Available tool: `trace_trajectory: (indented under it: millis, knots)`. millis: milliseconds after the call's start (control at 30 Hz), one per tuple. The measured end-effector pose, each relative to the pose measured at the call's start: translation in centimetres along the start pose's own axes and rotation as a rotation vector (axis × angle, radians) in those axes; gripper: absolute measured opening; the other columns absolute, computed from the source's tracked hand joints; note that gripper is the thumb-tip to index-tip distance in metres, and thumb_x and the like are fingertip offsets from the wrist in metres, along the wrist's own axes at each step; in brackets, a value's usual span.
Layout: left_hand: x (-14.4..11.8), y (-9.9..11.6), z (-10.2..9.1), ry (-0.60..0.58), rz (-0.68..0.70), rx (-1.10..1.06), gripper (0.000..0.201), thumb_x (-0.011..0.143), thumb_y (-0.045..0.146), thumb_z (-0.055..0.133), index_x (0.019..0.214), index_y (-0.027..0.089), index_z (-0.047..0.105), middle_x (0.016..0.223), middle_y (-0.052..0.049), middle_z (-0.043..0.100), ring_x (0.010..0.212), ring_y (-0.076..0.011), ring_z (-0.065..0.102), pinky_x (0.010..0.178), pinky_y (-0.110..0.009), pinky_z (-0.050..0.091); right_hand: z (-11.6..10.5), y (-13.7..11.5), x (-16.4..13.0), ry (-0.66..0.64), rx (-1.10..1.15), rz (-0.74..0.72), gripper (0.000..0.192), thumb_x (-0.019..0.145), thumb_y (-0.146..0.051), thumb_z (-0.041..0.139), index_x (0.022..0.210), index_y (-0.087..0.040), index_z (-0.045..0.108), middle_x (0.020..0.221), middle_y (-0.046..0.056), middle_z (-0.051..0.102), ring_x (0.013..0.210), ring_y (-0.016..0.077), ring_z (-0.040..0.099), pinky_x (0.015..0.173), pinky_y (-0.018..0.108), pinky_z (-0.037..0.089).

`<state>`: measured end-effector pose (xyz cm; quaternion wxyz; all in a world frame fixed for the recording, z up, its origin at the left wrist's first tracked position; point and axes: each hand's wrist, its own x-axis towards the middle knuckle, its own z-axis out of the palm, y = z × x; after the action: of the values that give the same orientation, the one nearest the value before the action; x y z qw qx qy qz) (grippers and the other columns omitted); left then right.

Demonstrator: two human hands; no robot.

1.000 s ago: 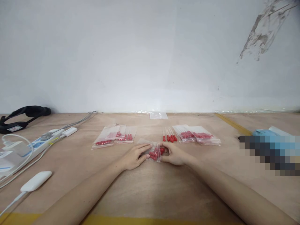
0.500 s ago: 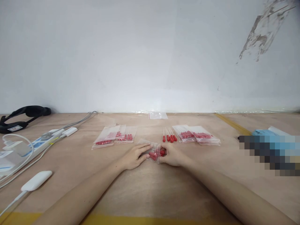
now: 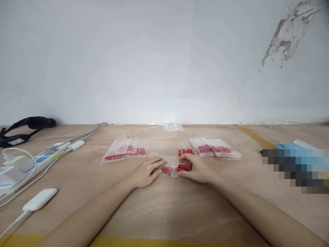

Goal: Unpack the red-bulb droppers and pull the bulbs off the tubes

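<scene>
**Two hands at a small clear bag of red-capped tubes**

While a pale wall fills the upper half of the view, a wooden table spreads below it. At nine o'clock lie a white power strip with cables and a black strap. Toward eleven o'clock rest filled bags; toward one o'clock, more filled bags, with loose red-capped tubes beside them.

At the centre lies a small clear bag, flat on the table, its long axis running nine to three o'clock. The left hand presses its nine o'clock end, fingers together and flat. The right hand sits at the three o'clock end, touching it, fingers pinched on red tubes that poke from the bag's mouth. These tubes lie along the same nine-to-three line, red ends toward the right hand. Both hands are equally near.
</scene>
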<state>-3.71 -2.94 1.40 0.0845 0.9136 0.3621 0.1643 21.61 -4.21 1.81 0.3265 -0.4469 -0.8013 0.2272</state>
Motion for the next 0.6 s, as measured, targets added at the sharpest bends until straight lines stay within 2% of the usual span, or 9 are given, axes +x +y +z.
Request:
trace_trajectory:
  millis: [100, 200, 367, 500, 600]
  knots:
    - [-0.1, 0.0, -0.1, -0.001, 0.002, 0.002, 0.041, 0.089, 0.034, 0.035, 0.130, 0.028, 0.036, 0.137, -0.003, 0.035, 0.123, -0.0193, 0.036, 0.102, -0.037, 0.032, 0.0, -0.3, -0.2, -0.025, -0.082, -0.050, 0.023, 0.066, -0.027, 0.062, 0.087, -0.019, 0.057, 0.080, 0.001, 0.061, 0.072, 0.0142, 0.055, 0.065, 0.026, 0.042]
    - [-0.3, -0.2, -0.2, -0.001, -0.018, 0.015, 0.040, 0.089, 0.034, 0.035, 0.129, 0.028, 0.038, 0.136, -0.003, 0.037, 0.123, -0.0196, 0.037, 0.102, -0.037, 0.032, -0.1, -0.1, -0.4, 0.026, -0.113, -0.046, 0.014, 0.070, -0.022, 0.056, 0.083, -0.020, 0.058, 0.076, 0.000, 0.061, 0.069, 0.0133, 0.056, 0.065, 0.026, 0.042]
    - [-0.6, -0.8, -0.3, 0.052, -0.034, 0.064, 0.038, 0.087, 0.033, 0.039, 0.124, 0.025, 0.047, 0.132, -0.005, 0.042, 0.121, -0.0217, 0.038, 0.102, -0.040, 0.032, -2.4, 0.6, -0.2, 0.097, 0.045, 0.027, 0.016, 0.069, -0.025, 0.057, 0.084, -0.019, 0.060, 0.081, 0.002, 0.065, 0.075, 0.0144, 0.060, 0.070, 0.027, 0.047]
    - [-0.6, -1.1, -0.2, 0.085, -0.017, 0.044, 0.037, 0.085, 0.031, 0.042, 0.120, 0.022, 0.051, 0.133, -0.006, 0.040, 0.122, -0.0228, 0.037, 0.103, -0.039, 0.032, -5.3, 1.1, 1.3, 0.280, 0.154, 0.107, 0.026, 0.067, -0.032, 0.060, 0.089, -0.017, 0.058, 0.083, 0.005, 0.066, 0.077, 0.0172, 0.062, 0.070, 0.030, 0.049]
    - [-0.6, -0.9, -0.3, 0.082, -0.025, 0.006, 0.037, 0.084, 0.030, 0.043, 0.119, 0.021, 0.052, 0.131, -0.007, 0.042, 0.120, -0.0230, 0.040, 0.102, -0.039, 0.033, -5.3, 1.4, 3.1, 0.496, 0.085, 0.098, 0.028, 0.070, -0.033, 0.057, 0.092, -0.016, 0.057, 0.084, 0.006, 0.065, 0.078, 0.0172, 0.061, 0.070, 0.030, 0.048]
